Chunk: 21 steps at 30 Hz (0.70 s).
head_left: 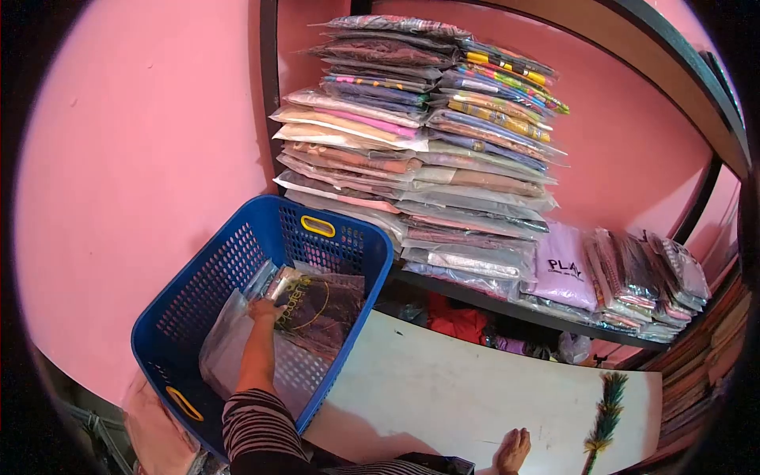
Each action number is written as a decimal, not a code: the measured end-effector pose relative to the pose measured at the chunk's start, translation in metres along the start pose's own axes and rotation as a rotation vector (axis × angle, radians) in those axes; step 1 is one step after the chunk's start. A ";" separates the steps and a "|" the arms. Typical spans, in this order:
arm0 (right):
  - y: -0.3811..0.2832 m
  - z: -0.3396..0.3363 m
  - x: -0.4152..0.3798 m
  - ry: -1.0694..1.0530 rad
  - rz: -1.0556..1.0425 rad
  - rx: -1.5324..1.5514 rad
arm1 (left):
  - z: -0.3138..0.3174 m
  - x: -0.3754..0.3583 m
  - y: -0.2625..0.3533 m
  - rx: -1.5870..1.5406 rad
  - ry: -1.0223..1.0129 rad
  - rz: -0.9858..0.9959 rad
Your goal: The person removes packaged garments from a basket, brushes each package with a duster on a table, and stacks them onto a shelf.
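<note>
Inside the blue plastic basket (150, 305), my left hand (264, 309) reaches down with its fingers closed on the edge of a plastic-wrapped garment (277, 283). Beside it lies a dark clear-bagged garment (323, 310) with gold lettering. A pale plastic-wrapped packet (227, 340) rests by the basket's left wall, partly under my forearm. My right hand (514, 452) rests on the white table (427, 372), fingers stretched out, holding nothing.
Tall stacks of bagged garments (475, 182) fill the dark-framed shelf. A lilac packet (563, 265) and more folded garments (633, 277) stand to their right. A green feathery duster (606, 412) lies on the table. Folded cloth stacks (716, 356) line the far right.
</note>
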State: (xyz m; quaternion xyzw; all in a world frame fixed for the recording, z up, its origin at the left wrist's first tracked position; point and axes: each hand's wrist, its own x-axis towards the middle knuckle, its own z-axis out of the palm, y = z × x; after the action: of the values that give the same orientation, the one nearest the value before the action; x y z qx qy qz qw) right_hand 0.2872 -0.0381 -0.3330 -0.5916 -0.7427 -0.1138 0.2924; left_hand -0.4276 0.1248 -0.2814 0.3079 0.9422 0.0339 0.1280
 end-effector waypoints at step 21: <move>0.000 0.004 -0.009 -0.220 0.325 -0.011 | -0.052 -0.020 0.028 -0.854 -0.271 0.214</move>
State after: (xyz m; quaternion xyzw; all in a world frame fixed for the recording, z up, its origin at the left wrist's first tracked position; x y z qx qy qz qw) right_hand 0.2866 -0.0430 -0.3415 -0.7141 -0.6643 -0.0037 0.2208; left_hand -0.4101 0.1368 -0.2225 0.3246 0.7815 0.3916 0.3613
